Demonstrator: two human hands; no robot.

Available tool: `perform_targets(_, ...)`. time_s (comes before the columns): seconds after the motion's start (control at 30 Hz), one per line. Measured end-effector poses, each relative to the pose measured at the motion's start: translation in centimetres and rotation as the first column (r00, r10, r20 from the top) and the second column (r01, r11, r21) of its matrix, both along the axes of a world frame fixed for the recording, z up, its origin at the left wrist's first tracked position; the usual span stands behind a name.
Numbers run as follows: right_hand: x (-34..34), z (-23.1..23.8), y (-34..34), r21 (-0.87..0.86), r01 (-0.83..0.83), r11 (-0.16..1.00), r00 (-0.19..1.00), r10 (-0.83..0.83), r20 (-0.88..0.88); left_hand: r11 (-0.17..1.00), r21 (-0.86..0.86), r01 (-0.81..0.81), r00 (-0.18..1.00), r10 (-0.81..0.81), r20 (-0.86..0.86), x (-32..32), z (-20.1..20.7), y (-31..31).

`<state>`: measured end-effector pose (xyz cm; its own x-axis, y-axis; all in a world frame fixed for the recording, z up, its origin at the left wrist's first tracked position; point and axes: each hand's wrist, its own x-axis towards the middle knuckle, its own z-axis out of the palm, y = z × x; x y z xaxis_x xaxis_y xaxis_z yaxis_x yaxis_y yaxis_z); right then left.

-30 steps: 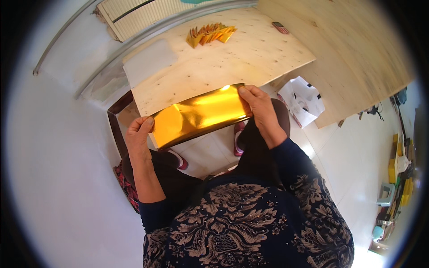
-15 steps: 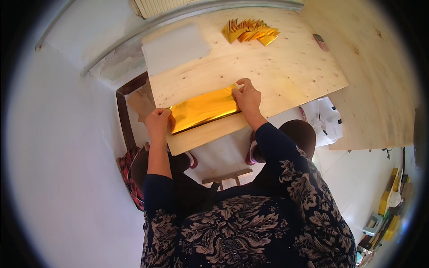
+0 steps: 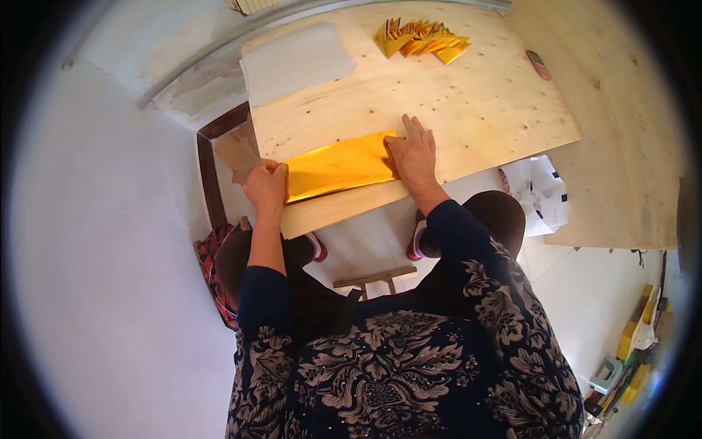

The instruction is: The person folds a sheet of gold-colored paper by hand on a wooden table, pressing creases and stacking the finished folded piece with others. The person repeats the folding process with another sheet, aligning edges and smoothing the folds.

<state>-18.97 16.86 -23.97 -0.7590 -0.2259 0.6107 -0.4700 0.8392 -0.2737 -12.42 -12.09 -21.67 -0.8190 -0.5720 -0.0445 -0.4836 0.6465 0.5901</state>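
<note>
A long strip of shiny gold foil paper, apparently folded lengthwise, lies along the near edge of the plywood table. My left hand pinches its left end between thumb and fingers. At the other end my right hand grips the short edge with the thumb and forefinger, while the remaining fingers stretch away toward the far side. The right end is slightly lifted and creased by the thumb. Beyond it, a fanned row of folded gold foil pieces rests near the table's far edge.
Pale grey sheets lie at the table's far left. A mobile phone sits near the right edge of the plywood table. Below that edge is a white plastic bag. A wooden stool bar shows between my legs.
The fingers of my right hand have straightened and spread, with the thumb still at the foil's right end. My left hand keeps its pinch. The whole view has shifted slightly.
</note>
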Motion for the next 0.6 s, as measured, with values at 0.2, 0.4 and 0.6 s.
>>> perform_targets(0.2,-0.3,-0.8,0.8,0.038,-0.041,0.998,0.999,0.039,0.034,0.746,-0.662,0.07,0.81,-0.43,-0.398,-0.3,4.0,3.7)
perform_targets(0.4,-0.3,-1.1,1.2,0.079,-0.045,0.996,0.997,0.04,0.063,0.612,-0.397,0.684,0.612,-0.778,-0.144,-3.9,2.6,18.0)
perform_targets(0.6,-0.3,-1.2,1.1,0.148,-0.002,0.989,0.993,-0.015,0.114,0.795,-0.31,0.521,0.845,-0.531,0.057,-3.5,-1.1,16.2)
